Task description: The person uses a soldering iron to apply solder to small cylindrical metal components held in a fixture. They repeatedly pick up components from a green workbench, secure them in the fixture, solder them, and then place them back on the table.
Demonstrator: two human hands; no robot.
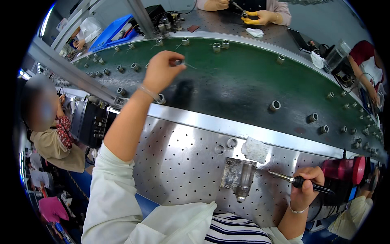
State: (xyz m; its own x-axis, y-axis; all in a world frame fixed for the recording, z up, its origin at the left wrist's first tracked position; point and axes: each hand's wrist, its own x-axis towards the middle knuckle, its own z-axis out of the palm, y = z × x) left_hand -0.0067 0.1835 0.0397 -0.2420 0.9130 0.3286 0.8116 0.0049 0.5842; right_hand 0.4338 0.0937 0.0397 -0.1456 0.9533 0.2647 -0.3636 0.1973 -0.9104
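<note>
- pinched a part (178, 62) between thumb and fingers of the left hand (161, 72), out over the belt (231, 93) (could not tell touching from lifted).
- seemed to call for a light hold on the body, off the thin wire (191, 66).
- curled the right hand (307, 187) round an iron (288, 178), tip just beside the fixture (245, 177).
- probably wanted that tip aimed away from the cloth (255, 150), and the left wrist clear of neighbouring parts (161, 99).

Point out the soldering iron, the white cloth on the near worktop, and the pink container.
Soldering iron (297, 181): head view, front of its black handle.
White cloth (254, 150): head view, middle of its top.
Pink container (340, 169): head view, its side wall.
</note>
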